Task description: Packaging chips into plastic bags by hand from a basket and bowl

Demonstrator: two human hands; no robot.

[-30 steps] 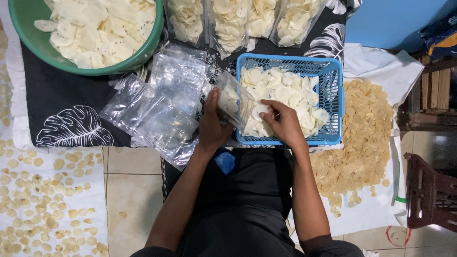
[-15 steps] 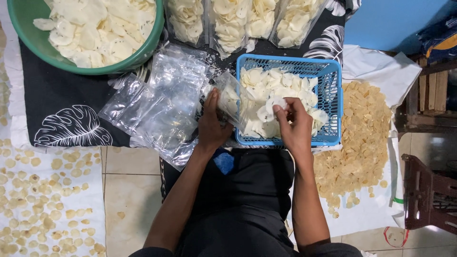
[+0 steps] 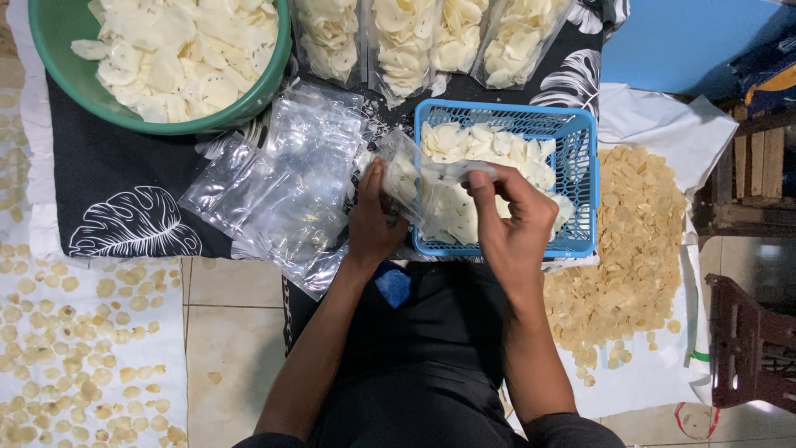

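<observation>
My left hand grips a clear plastic bag with pale crackers inside, held at the left edge of a blue plastic basket. My right hand is raised over the basket, fingers pinching the bag's open top edge along with a pale cracker. The basket holds a heap of white crackers. Both forearms reach forward from my lap, over dark clothing.
A pile of empty clear bags lies left of the basket on a black leaf-print cloth. A green basin of crackers sits top left. Filled bags line the top. Yellowish chips lie on a white sheet at right and lower left.
My right hand has lifted out of the basket's crackers and moved up and left to the bag's mouth. The left hand has stayed on the bag.
</observation>
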